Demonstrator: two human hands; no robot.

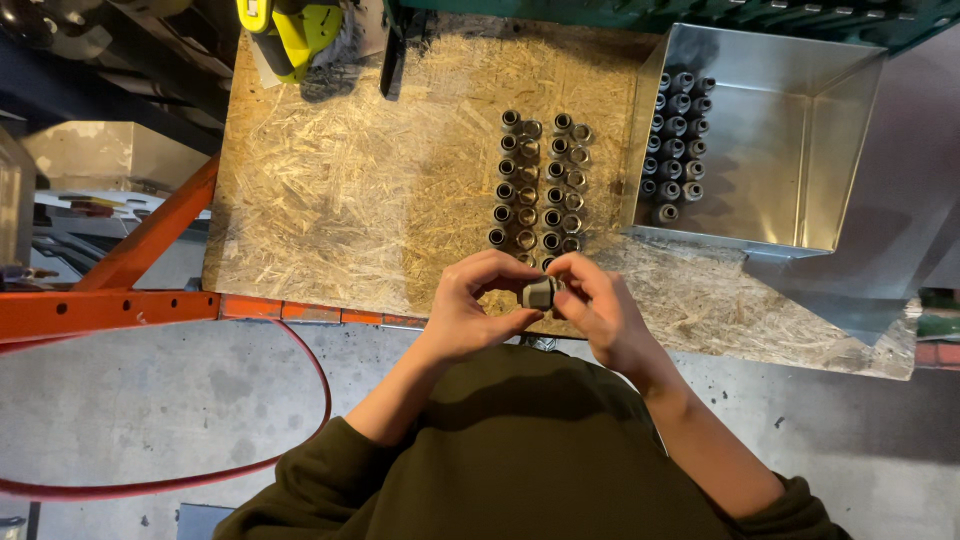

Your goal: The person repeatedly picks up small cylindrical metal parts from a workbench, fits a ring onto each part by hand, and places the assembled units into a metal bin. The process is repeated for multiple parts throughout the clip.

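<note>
Dark green sleeves [520,450] fill the bottom of the view, pushed up the forearms, and both hands meet just above them over the near edge of the worktop [350,180]. Left hand [470,305] and right hand [600,310] are brought close together, fingertips curled in, pinching one small grey metal fitting [538,293] between them; the left thumb and fingers hold its left end, the right fingers close on its right end. That fitting sits in the air just above the board's front edge, not resting on it. Just beyond the hands, short metal fittings stand upright on the chipboard in rows [540,180], set in paired columns that run away from the person, the nearest ones almost touching the fingertips. To the right lies a shiny sheet-metal bin [800,130], open at the top, with more of the same fittings [678,140] packed in neat columns against its left wall; the rest of its floor is bare metal. At the far left edge of the board rests a yellow-green power tool [295,35], partly cut off by the frame. An orange steel beam [110,310] runs below the board on the left, and a red hose [250,460] curves over the concrete floor [180,400].
</note>
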